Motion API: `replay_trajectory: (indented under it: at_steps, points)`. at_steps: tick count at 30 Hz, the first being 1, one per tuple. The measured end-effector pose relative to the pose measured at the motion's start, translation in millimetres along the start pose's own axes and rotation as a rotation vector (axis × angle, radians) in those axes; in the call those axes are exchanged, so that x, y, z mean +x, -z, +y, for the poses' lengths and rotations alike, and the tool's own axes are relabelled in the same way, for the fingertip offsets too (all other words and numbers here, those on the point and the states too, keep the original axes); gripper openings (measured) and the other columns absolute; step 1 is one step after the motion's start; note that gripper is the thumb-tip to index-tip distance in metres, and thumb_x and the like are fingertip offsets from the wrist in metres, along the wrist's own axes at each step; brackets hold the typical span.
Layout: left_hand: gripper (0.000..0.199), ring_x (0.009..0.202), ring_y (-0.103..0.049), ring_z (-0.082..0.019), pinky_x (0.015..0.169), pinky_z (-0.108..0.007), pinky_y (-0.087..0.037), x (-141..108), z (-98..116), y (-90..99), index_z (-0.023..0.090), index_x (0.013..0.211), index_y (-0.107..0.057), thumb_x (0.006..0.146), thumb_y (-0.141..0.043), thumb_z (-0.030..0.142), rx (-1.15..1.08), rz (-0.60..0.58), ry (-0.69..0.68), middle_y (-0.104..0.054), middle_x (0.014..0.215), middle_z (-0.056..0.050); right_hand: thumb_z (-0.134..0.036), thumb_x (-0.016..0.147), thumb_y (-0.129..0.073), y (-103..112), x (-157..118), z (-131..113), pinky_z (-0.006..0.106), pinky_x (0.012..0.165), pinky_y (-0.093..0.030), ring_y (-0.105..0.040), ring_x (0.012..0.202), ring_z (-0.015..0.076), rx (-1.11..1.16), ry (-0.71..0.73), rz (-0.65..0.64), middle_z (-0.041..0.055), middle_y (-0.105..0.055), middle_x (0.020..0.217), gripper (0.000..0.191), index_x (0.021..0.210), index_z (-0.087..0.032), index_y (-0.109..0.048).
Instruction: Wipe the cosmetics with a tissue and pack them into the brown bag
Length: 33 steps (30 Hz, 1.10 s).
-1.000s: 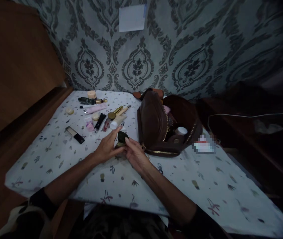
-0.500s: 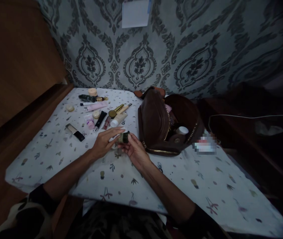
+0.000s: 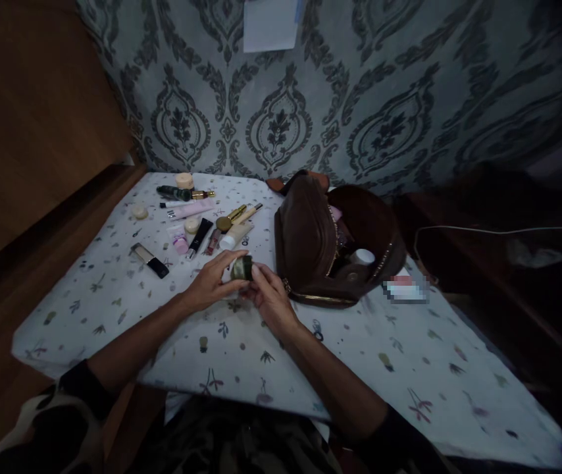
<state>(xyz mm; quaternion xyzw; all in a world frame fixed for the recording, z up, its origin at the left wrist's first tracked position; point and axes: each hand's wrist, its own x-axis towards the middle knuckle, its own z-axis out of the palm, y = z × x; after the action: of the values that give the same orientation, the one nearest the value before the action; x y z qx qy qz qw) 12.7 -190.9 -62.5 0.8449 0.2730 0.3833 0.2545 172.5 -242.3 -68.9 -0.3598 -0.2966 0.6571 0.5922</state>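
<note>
Green jar [image 3: 241, 268], squat and rounded with a slight sheen, sits between the fingers of a person's two hands, above a table [image 3: 212, 368]. The left hand [image 3: 212, 282] closes on its left end and hides it; the right hand [image 3: 272, 296] pinches the darker end with the thumb, its other fingertips partly lost beneath. The jar is tipped on its side, its axis running roughly from hand to hand, the dark end pointing to the right hand. Its markings are too dim to read.

Just beyond the left hand lies a cream tube [image 3: 237, 236] with a smooth white cap, beside a slim reddish tube [image 3: 212, 241] and a glossy black tube [image 3: 199, 237]. To that hand's left rests a flat black-ended case [image 3: 149, 260]; farther beyond it, a pink tube [image 3: 191, 209] and a dark green tube [image 3: 173, 192] lie near each other.

Right of and beyond the right hand, a brown bag [image 3: 305, 230], apparently leather, gapes along its metal zip. A white lid [image 3: 362, 257] shows inside; deeper contents sink into shadow. Past the bag, a pixelated item [image 3: 406, 288] cannot be identified. Far beyond both hands, a pale panel [image 3: 271, 26] on the patterned wall [image 3: 281, 125] is cut off at the top.
</note>
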Motion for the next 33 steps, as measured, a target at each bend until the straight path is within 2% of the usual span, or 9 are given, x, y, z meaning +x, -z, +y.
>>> replay_trajectory:
  at_steps: [3,6,10,14,17,21,24,30,33]
  points:
    - [0.054,0.116,-0.061,-0.024,0.099,-0.039,-0.05,-1,-1,-1.2,0.017,0.138,-0.051,0.091,-0.062,0.042,-0.004,-0.001,-0.029,-0.065,0.124,-0.014,-0.045,0.064,-0.086,0,0,-2,0.02,0.054,-0.047,-0.06,0.063,0.0099,0.03,0.022,0.043,-0.0051,-0.066,0.074,0.049,0.102,-0.023,-0.063]
    - [0.048,0.119,-0.061,-0.023,0.101,-0.038,-0.049,-1,-3,-2.9,0.019,0.135,-0.056,0.092,-0.061,0.041,0.024,0.035,-0.055,-0.066,0.125,-0.013,-0.046,0.065,-0.084,0,1,-3,0.021,0.054,-0.046,-0.061,0.059,0.0108,0.021,-0.003,0.029,-0.0047,-0.067,0.071,0.051,0.104,-0.023,-0.062]
    - [0.033,0.114,-0.066,-0.02,0.098,-0.033,-0.052,-2,-5,-4.3,0.019,0.121,-0.067,0.093,-0.062,0.033,0.052,0.133,-0.115,-0.07,0.12,-0.012,-0.051,0.064,-0.083,0,1,0,0.021,0.051,-0.046,-0.064,0.056,0.012,0.032,-0.088,0.02,-0.003,-0.069,0.071,0.047,0.093,-0.02,-0.063]
    - [0.022,0.105,-0.069,-0.017,0.091,-0.028,-0.055,-2,-2,-3.5,0.018,0.112,-0.071,0.094,-0.06,0.024,0.059,0.181,-0.152,-0.072,0.115,-0.011,-0.052,0.062,-0.084,1,2,1,0.02,0.048,-0.045,-0.065,0.053,0.0125,0.037,-0.13,0.006,-0.0015,-0.07,0.068,0.045,0.083,-0.018,-0.062]
    - [0.029,0.111,-0.066,-0.018,0.096,-0.031,-0.053,-2,1,-2.1,0.019,0.121,-0.066,0.093,-0.061,0.028,0.092,0.157,-0.133,-0.071,0.117,-0.011,-0.048,0.065,-0.082,4,4,1,0.02,0.049,-0.046,-0.066,0.055,0.0128,0.079,-0.163,0.011,-0.0004,-0.072,0.069,0.04,0.084,-0.018,-0.061]
    - [0.054,0.12,-0.062,-0.022,0.1,-0.035,-0.051,-3,-1,-1.3,0.019,0.139,-0.052,0.091,-0.062,0.042,0.111,0.047,-0.045,-0.065,0.13,-0.013,-0.043,0.074,-0.075,9,6,0,0.021,0.055,-0.049,-0.067,0.058,0.0126,0.171,-0.233,-0.02,0.0007,-0.073,0.07,0.031,0.086,-0.018,-0.062]
    - [0.059,0.121,-0.062,-0.024,0.101,-0.036,-0.05,-4,-7,-1.7,0.019,0.141,-0.05,0.091,-0.06,0.049,0.105,-0.004,0.033,-0.063,0.134,-0.014,-0.042,0.074,-0.074,9,6,0,0.021,0.054,-0.048,-0.067,0.059,0.0131,0.184,-0.249,-0.04,0.0013,-0.073,0.07,0.03,0.086,-0.018,-0.06]
    - [0.064,0.122,-0.061,-0.026,0.102,-0.036,-0.049,-5,-12,-1.6,0.013,0.141,-0.048,0.092,-0.055,0.053,0.089,-0.07,0.119,-0.061,0.137,-0.016,-0.044,0.066,-0.082,5,4,1,0.02,0.052,-0.046,-0.068,0.06,0.0139,0.132,-0.123,0.001,-0.0018,-0.071,0.067,0.041,0.08,-0.022,-0.051]
    - [0.067,0.124,-0.06,-0.027,0.102,-0.038,-0.048,-5,-8,-0.6,0.013,0.145,-0.042,0.092,-0.055,0.053,0.1,-0.096,0.195,-0.059,0.14,-0.016,-0.045,0.066,-0.083,4,2,1,0.021,0.055,-0.047,-0.065,0.06,0.0126,0.065,-0.023,0.028,-0.004,-0.069,0.068,0.043,0.088,-0.023,-0.053]
